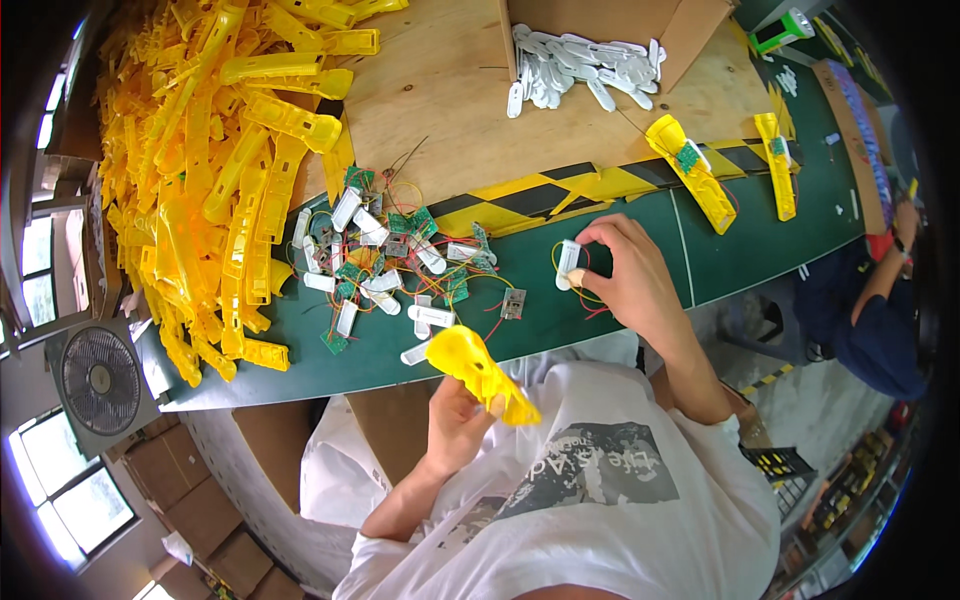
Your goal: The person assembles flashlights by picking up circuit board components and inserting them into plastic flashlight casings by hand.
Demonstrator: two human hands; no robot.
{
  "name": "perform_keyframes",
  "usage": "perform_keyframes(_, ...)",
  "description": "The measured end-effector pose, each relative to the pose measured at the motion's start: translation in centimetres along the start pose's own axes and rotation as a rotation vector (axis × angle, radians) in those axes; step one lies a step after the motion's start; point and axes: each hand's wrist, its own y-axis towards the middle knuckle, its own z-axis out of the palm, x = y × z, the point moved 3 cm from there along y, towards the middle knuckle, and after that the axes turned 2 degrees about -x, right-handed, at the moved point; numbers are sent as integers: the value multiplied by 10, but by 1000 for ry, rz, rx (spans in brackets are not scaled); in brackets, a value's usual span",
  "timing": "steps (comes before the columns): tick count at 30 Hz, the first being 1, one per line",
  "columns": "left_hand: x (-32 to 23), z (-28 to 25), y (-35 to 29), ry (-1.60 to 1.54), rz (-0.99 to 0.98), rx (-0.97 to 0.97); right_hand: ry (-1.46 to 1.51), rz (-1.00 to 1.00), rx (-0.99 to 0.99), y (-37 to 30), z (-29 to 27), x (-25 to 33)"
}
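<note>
One curved plastic shell (481, 373), oblong white piece (568, 262)

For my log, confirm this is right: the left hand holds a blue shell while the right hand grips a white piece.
Blue is wrong: the head view shows the left hand holding a yellow shell while the right hand grips a white piece.
</note>
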Motion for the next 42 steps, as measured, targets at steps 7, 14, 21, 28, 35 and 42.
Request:
perform_keyframes(7, -8, 18, 42, -56, 93, -170, 122, -32, 289, -20, 5, 26)
perform_keyframes(14, 13, 7, 37, -66, 105, -249, 57, -188, 292, -43, 17, 28)
perform_keyframes(21, 13, 3, 31, -43, 169, -344, -17, -419, 410, -53, 35, 31)
perform_keyframes(28, -4, -7, 33, -14, 153, -409, 417, -648, 220, -52, 37, 48)
perform_keyframes(35, -18, -2, 37, 103, 357, -440, 343, -759, 163, -33, 35, 60)
perform_keyframes(42, -18, 7, 42, 159, 532, -456, 171, -709, 129, -26, 32, 60)
